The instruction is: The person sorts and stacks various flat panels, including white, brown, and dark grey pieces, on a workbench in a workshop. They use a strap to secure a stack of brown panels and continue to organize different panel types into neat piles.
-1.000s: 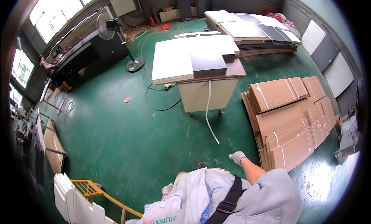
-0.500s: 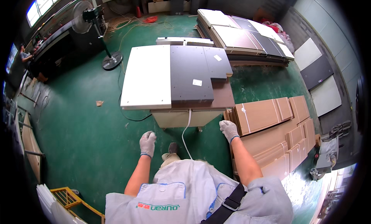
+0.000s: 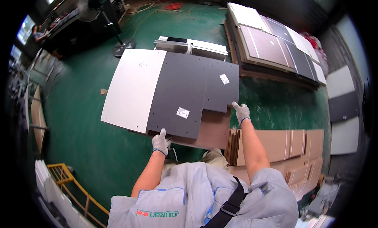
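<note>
In front of me a large dark grey panel (image 3: 179, 94) lies beside a white panel (image 3: 132, 90) and a smaller dark grey panel (image 3: 222, 84), all flat on a stack. White labels stick to both grey panels. My left hand (image 3: 160, 144), in a white knit glove, is closed at the large grey panel's near edge, thumb on top and fingers partly hidden. At the near right corner of the smaller grey panel, my gloved right hand (image 3: 241, 112) is closed, thumb over the edge. A brown panel (image 3: 214, 129) shows underneath.
Strapped brown boards (image 3: 262, 145) lie low on my right. A larger panel stack (image 3: 267, 43) stands far right. Beyond the panels are white pieces (image 3: 208, 47) and a standing fan (image 3: 124, 47). A yellow cart frame (image 3: 61, 169) stands near left; another person (image 3: 39, 35) is far left.
I have stepped closer to the panel stack. Both hands, away from the panels before, have reached forward and now hold the edges of the grey panels.
</note>
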`<act>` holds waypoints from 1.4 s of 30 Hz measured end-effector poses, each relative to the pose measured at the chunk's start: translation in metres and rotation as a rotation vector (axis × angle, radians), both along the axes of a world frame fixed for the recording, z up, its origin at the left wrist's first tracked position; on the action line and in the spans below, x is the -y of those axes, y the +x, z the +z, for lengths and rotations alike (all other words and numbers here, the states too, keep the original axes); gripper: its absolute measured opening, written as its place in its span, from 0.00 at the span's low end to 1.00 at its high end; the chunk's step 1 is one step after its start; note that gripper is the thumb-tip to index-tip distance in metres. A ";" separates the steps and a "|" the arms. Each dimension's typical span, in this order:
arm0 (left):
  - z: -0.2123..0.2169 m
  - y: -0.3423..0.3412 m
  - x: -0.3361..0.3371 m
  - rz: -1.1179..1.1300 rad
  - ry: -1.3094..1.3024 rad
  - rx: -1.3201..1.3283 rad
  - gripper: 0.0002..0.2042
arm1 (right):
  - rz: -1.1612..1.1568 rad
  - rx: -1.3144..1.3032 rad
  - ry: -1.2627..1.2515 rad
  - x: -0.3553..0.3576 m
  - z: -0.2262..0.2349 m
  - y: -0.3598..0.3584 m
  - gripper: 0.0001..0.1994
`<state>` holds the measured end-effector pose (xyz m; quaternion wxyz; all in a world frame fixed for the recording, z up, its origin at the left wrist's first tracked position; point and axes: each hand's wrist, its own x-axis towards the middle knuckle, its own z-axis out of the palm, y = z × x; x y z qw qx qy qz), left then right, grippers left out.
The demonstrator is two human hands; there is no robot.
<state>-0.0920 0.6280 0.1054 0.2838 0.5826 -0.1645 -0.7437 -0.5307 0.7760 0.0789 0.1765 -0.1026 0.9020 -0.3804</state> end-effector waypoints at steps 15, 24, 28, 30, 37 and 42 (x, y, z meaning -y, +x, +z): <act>0.022 -0.096 -0.006 0.056 -0.713 1.186 0.31 | 0.210 0.996 -0.608 -0.008 0.019 -0.130 0.17; 0.037 -0.098 0.026 -0.699 -0.432 1.055 0.32 | 0.220 1.199 -0.657 -0.050 0.044 -0.095 0.22; 0.044 -0.118 -0.041 -0.698 -0.322 0.903 0.35 | 0.337 1.184 -0.671 -0.035 0.041 -0.081 0.24; 0.057 -0.136 -0.082 -0.724 -0.247 0.807 0.33 | 0.412 1.135 -0.609 -0.036 0.048 -0.078 0.26; 0.012 -0.192 -0.178 -1.000 -0.108 0.503 0.33 | 0.410 0.964 -0.471 -0.056 0.095 -0.112 0.27; -0.046 -0.223 -0.202 -1.289 -0.430 0.315 0.35 | 0.321 0.926 -0.560 -0.090 0.114 -0.111 0.30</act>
